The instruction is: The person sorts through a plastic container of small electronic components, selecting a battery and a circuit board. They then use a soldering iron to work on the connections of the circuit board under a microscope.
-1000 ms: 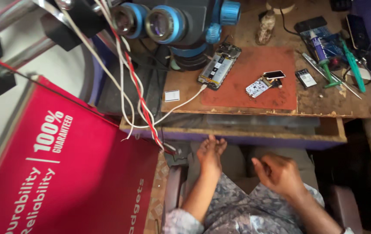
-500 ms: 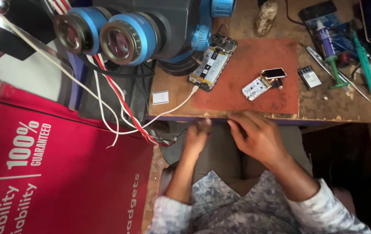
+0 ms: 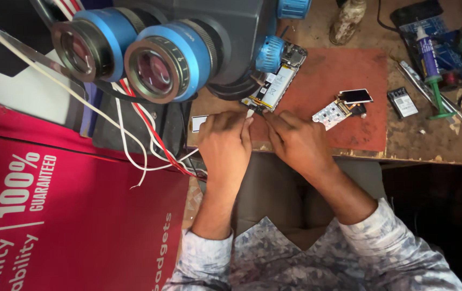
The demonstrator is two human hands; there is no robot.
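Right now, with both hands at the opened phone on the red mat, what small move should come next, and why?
Probably steady the opened phone with its exposed battery with the left hand, since both the left hand and the right hand have fingertips at its near end, half under the blue-ringed microscope, on the red mat.

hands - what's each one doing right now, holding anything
Left hand: fingers curled at the opened phone; grip cannot be told.
Right hand: fingertips at the same phone; grip cannot be told.

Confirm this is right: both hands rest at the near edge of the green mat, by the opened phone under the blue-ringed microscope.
Not quite: the head view shows the mat is reddish-brown, not green. Both the left hand and right hand do rest at its near edge, by the opened phone under the blue-ringed microscope.
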